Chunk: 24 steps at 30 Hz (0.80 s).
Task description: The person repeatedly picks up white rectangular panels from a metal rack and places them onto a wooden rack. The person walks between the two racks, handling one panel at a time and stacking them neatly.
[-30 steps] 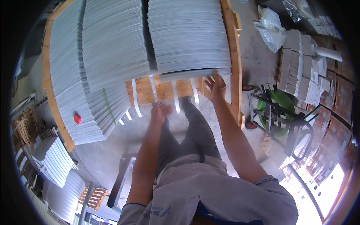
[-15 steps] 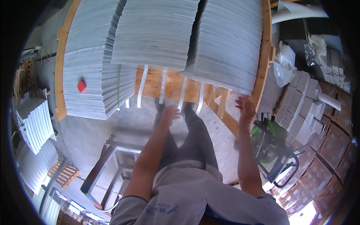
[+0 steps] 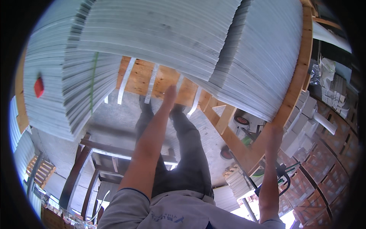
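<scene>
Rows of thin grey-white slabs, stacked on edge, fill a wooden crate. My left hand (image 3: pixel 170 94) is below the front edge of the middle slab stack (image 3: pixel 152 42), beside a white strap (image 3: pixel 178 84) that hangs over the crate's wooden base (image 3: pixel 162 81). Its fingers are blurred and hard to make out. At the right front corner of the crate, my right hand (image 3: pixel 273 134) overlaps the wooden side rail (image 3: pixel 292 101), near the lower end of the right slab stack (image 3: pixel 259 65). Motion smears its fingers, and whether it touches the wood is unclear.
A red block (image 3: pixel 39 87) lies on the left slab stack (image 3: pixel 45 76), which a green strap (image 3: pixel 94 78) crosses. A metal frame (image 3: pixel 82 160) stands left of my legs. To the right are a wheeled cart (image 3: pixel 241 120), white boxes (image 3: pixel 301 118) and stacked wooden crates (image 3: pixel 324 171).
My view has turned and come closer to the slabs. My right hand has moved out to the crate's right corner; my left hand has moved up toward the straps under the middle stack.
</scene>
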Each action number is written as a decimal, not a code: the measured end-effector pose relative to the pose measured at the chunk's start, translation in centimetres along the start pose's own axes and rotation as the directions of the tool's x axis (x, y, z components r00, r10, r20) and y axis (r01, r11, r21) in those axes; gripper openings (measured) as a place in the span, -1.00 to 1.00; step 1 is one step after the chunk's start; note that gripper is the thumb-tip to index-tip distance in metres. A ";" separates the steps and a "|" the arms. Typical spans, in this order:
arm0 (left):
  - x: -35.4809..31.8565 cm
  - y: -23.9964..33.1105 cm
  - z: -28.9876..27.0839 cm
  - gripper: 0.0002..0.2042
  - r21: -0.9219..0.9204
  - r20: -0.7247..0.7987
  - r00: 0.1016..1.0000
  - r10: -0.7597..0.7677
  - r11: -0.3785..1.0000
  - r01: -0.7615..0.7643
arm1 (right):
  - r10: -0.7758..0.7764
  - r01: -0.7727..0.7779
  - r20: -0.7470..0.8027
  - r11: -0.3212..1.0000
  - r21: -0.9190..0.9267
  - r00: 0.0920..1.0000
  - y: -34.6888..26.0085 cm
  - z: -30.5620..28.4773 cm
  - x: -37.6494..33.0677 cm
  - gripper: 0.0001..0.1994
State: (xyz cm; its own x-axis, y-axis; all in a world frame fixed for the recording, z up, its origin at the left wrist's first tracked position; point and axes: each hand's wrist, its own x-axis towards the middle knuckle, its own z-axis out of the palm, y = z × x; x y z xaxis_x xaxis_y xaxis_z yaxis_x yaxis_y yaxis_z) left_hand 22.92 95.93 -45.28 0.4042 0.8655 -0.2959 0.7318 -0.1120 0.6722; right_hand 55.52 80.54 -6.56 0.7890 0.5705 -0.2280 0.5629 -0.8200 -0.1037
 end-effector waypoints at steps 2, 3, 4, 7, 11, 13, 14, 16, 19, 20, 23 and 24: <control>2.4 -0.4 1.5 -0.81 -0.054 -0.029 0.998 -0.060 0.997 0.058 | 0.092 -0.097 0.052 0.988 0.116 0.994 0.5 -0.2 -0.2 -0.39; 3.7 -0.4 2.0 -0.81 -0.116 -0.009 0.993 -0.116 0.987 0.115 | 0.045 -0.052 0.048 0.988 0.143 0.998 0.4 -0.2 -0.4 -0.37; 4.8 -0.3 2.4 -0.80 -0.166 0.002 0.987 -0.161 0.973 0.159 | -0.029 0.020 0.049 0.986 0.165 0.998 0.4 -0.3 -0.6 -0.36; 7.6 -0.1 3.1 -0.80 -0.257 0.012 0.965 -0.261 0.932 0.255 | -0.188 0.167 0.078 0.962 0.216 0.979 0.6 -0.6 -0.8 -0.28; 8.5 -0.3 3.1 -0.78 -0.334 0.007 0.931 -0.364 0.877 0.346 | -0.195 0.123 0.111 0.878 0.463 0.974 1.9 -0.3 -1.1 -0.22; 7.8 -0.7 3.1 -0.78 -0.370 0.011 0.912 -0.411 0.845 0.386 | -0.112 0.023 0.155 0.875 0.484 0.982 2.3 -0.3 -1.2 -0.20; 7.3 -0.9 3.1 -0.77 -0.387 0.015 0.900 -0.436 0.827 0.408 | -0.117 0.033 0.150 0.881 0.472 0.982 2.3 -0.4 -1.2 -0.22; 6.0 -1.3 2.9 -0.77 -0.419 0.031 0.870 -0.493 0.784 0.458 | -0.314 0.231 0.128 0.870 0.436 0.941 1.7 -0.5 -1.2 -0.25; 4.9 -1.5 2.9 -0.76 -0.452 0.060 0.834 -0.549 0.730 0.513 | -0.231 0.181 0.080 0.900 0.397 0.970 -0.3 -0.6 -1.1 -0.32; 4.6 -1.7 2.9 -0.76 -0.461 0.071 0.820 -0.568 0.710 0.532 | -0.211 0.162 0.077 0.898 0.408 0.974 -1.0 -0.6 -1.0 -0.35; 4.2 -1.9 2.9 -0.75 -0.485 0.102 0.780 -0.618 0.653 0.582 | -0.073 0.037 0.084 0.932 0.360 0.994 -1.9 -0.6 -0.9 -0.42; 4.2 -1.9 3.1 -0.74 -0.494 0.110 0.767 -0.632 0.635 0.594 | -0.058 0.032 0.072 0.946 0.323 0.996 -1.8 -0.7 -0.8 -0.41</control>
State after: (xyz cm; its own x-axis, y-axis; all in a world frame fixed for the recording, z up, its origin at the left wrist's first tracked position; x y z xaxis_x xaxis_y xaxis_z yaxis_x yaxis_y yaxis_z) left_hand 24.92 98.31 -49.91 -0.0919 0.6813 -0.7262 0.4342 0.6837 0.5865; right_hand 54.06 81.61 -5.55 0.7352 0.6122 -0.2909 0.4778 -0.7725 -0.4182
